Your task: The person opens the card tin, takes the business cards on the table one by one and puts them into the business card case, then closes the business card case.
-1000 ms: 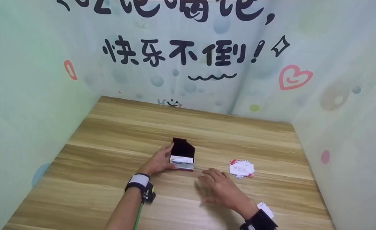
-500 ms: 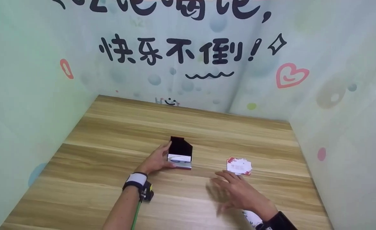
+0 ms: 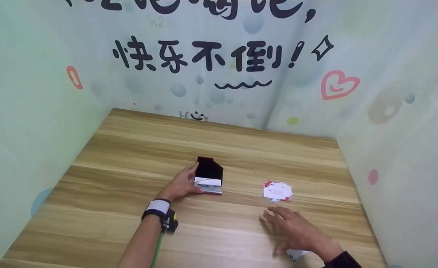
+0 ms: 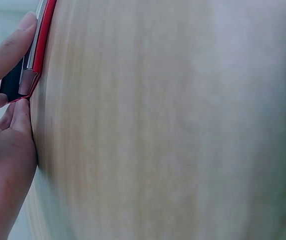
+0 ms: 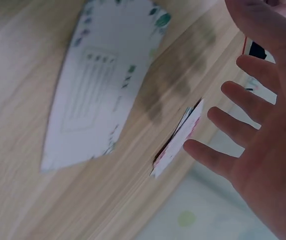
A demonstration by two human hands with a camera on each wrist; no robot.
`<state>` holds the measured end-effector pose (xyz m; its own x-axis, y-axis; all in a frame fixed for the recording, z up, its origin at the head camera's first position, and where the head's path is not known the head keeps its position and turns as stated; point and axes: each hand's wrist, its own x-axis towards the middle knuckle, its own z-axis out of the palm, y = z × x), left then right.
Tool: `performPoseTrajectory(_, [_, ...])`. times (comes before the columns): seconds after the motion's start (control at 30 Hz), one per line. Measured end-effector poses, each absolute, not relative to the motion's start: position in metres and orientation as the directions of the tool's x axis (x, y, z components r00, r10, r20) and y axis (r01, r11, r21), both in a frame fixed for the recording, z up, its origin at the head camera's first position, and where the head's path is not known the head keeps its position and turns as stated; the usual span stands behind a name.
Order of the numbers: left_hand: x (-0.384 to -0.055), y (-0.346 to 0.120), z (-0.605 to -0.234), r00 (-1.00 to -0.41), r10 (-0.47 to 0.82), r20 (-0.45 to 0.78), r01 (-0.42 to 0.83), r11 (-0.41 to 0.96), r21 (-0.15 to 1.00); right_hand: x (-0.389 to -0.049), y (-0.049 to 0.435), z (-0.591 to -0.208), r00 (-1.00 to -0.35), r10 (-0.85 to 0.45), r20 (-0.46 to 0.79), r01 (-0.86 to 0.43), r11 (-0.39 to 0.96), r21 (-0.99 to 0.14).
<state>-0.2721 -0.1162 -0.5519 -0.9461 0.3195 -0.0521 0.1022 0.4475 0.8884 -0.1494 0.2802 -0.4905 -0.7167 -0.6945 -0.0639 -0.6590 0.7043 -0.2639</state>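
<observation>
The card case [image 3: 209, 168] stands open near the centre of the head view, its black lid raised behind a silvery tray that holds a pale, printed card; the left wrist view shows its red outer side at upper left. The left hand [image 3: 179, 185] grips its left edge, thumb at the front and fingers at the lid, just as it did a second ago, and the case has stayed in that grip. To the right of centre lies a loose stack of cards [image 3: 277, 191], white with red corners, also unmoved on the table [image 3: 148, 149]. The right hand [image 3: 300, 230] has changed most: a second ago it was just beside the case, and now it is at lower right, below the stack. Its fingers are spread and slightly bent, holding nothing. Partly hidden under it in the head view is a white card with leaf print [image 5: 98, 85], which fills much of the upper left of the right wrist view, apart from the fingers. A pale printed curtain [image 3: 189, 22] with black lettering spans the top of the head view.
</observation>
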Motion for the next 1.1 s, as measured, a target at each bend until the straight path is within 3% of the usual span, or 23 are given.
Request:
performPoseTrajectory(0.27, [-0.272,-0.12,-0.556,-0.934,0.354,-0.049,0.092,0.371,0.924,-0.142,0.302,-0.497,-0.752,-0.626,-0.205,-0.537,0.763,-0.359])
performPoseTrajectory(0.73, [-0.274,-0.117,-0.555,-0.935,0.353,-0.033,0.102,0.357,0.929,-0.134,0.334,-0.494,-0.793,-0.551,-0.262,-0.417,0.803,-0.427])
performPoseTrajectory(1.1, [-0.271,-0.116,-0.554,-0.942,0.333,-0.04,0.096,0.383,0.919,-0.135,0.341,-0.501,-0.805,-0.549,-0.223,-0.46,0.817,-0.347])
